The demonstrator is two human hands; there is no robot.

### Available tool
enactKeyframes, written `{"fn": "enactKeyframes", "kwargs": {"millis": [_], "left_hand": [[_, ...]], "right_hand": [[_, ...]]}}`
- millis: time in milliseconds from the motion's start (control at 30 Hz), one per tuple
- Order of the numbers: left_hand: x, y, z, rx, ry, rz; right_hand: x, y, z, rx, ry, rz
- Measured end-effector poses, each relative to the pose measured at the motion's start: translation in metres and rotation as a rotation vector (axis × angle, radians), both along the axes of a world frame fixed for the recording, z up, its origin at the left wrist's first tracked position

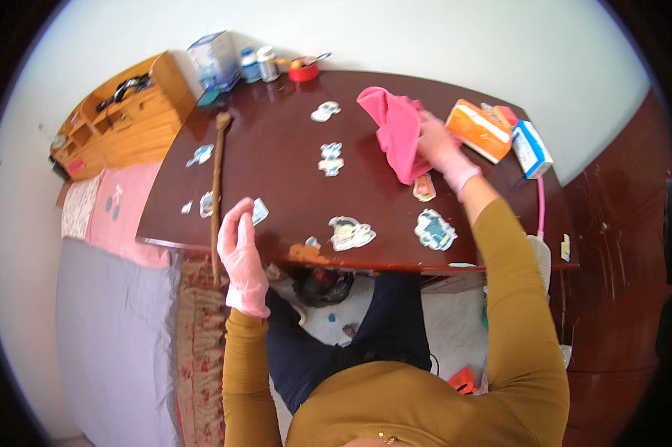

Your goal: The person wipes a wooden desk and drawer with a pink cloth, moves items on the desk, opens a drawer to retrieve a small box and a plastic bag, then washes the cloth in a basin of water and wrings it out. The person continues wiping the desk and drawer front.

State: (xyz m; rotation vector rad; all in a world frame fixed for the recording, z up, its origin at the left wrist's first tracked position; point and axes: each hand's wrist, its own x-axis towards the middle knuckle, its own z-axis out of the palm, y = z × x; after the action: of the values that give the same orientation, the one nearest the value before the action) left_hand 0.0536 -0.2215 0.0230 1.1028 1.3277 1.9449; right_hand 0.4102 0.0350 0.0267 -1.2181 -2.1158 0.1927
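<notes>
My right hand [441, 147], in a thin pink glove, is closed on a bright pink cloth [394, 134]. The cloth lies bunched on the dark red-brown table [276, 149], right of its middle, with one corner spread toward the far left. My left hand [243, 261], gloved the same way, is raised by the table's near edge with nothing in it, its fingers loosely stretched out. Close beside it, a long wooden stick [217, 171] lies across the table from far to near. Just under the cloth's near end is a small orange-brown sticker [424, 188].
Cartoon stickers [352, 233] dot the tabletop. An orange tissue pack [479, 130] and a blue-white box [532, 149] stand at the right. At the back are bottles [267, 63], a red pot [303, 69] and a carton [214, 59]. A bed [116, 320] adjoins on the left.
</notes>
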Motion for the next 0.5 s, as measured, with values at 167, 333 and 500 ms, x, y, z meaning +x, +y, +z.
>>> {"fn": "enactKeyframes", "kwargs": {"millis": [167,333,500], "left_hand": [[0.017,0.014,-0.013,-0.151,0.258,0.163],[0.004,0.019,-0.031,-0.111,0.600,0.127],[-0.004,0.008,-0.028,-0.035,0.632,0.091]], "right_hand": [[-0.104,-0.142,0.040,0.039,0.024,0.428],[-0.094,-0.223,-0.006,0.131,-0.285,0.230],[0.018,-0.174,0.023,0.027,-0.267,-0.128]]}}
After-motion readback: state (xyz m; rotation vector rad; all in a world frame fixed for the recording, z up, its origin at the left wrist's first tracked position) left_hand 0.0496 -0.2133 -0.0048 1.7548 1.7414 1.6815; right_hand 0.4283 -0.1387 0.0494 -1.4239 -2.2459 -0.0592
